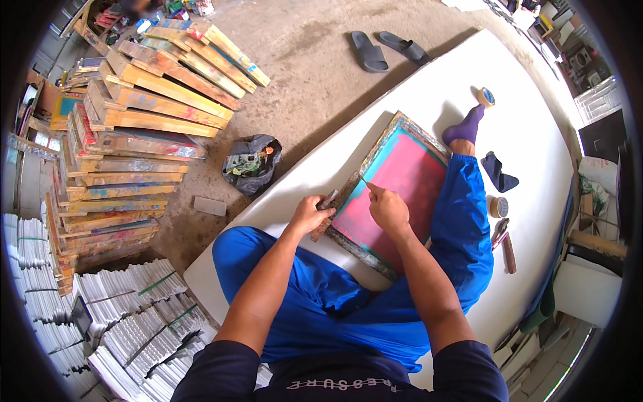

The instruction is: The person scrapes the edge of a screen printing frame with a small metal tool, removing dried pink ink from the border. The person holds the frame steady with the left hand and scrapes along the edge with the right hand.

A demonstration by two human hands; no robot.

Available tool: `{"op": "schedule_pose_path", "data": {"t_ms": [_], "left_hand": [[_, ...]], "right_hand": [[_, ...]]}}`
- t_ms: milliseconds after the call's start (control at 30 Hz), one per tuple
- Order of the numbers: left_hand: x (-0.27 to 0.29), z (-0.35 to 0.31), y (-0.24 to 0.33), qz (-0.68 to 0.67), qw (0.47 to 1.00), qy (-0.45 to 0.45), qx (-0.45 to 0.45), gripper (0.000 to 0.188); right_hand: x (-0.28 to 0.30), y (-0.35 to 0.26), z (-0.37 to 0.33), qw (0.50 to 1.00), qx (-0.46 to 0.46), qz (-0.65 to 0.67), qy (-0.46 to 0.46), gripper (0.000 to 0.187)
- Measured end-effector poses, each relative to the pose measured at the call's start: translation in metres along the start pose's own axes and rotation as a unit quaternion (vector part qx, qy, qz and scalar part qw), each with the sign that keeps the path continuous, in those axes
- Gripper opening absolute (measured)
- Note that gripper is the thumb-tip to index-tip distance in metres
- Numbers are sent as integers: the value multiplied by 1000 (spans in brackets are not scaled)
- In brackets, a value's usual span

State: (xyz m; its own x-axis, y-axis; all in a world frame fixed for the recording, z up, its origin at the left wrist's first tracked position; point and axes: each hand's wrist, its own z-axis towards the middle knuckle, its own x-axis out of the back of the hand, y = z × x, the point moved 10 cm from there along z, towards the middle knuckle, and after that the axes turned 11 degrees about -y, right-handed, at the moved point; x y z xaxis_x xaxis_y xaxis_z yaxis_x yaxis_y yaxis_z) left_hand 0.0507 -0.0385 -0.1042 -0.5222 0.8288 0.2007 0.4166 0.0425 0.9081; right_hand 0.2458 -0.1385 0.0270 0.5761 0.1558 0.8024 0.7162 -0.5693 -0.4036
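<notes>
A printing screen (402, 201) with a worn wooden frame, pink mesh and teal border lies slanted in front of me, between my legs. My left hand (312, 216) is closed round a short brown piece with a dark grey end (328, 199), beside the frame's left edge; its exact kind is unclear. Over the mesh, my right hand (390, 206) grips a thin, pointed tool (366, 181). That tool's tip is at the inner side of the frame's left rail, and most of its handle is hidden in my fingers.
I sit on a white surface (429, 87). Right of my leg lie two tape rolls (485, 97), (499, 207), a dark cloth (499, 172), red-handled pliers (500, 232) and a brown stick (510, 254). Leftward are stacked wooden frames (167, 100), a black bag (251, 164) and white bundles (140, 315).
</notes>
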Motion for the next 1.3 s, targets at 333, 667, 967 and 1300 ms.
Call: {"op": "schedule_pose_path", "data": {"t_ms": [333, 667, 967, 1300], "left_hand": [[-5, 2, 1, -3, 999, -28, 18, 30], [-10, 1, 5, -64, 995, -41, 61, 41], [-3, 1, 2, -38, 999, -11, 7, 36], [-4, -3, -12, -75, 997, -15, 18, 37]], "right_hand": [[-17, 19, 18, 985, -16, 162, -60, 42], [-45, 52, 23, 964, -10, 263, -31, 39], [-59, 58, 14, 898, -117, 408, -118, 40], [-82, 57, 25, 821, -89, 533, -184, 43]]}}
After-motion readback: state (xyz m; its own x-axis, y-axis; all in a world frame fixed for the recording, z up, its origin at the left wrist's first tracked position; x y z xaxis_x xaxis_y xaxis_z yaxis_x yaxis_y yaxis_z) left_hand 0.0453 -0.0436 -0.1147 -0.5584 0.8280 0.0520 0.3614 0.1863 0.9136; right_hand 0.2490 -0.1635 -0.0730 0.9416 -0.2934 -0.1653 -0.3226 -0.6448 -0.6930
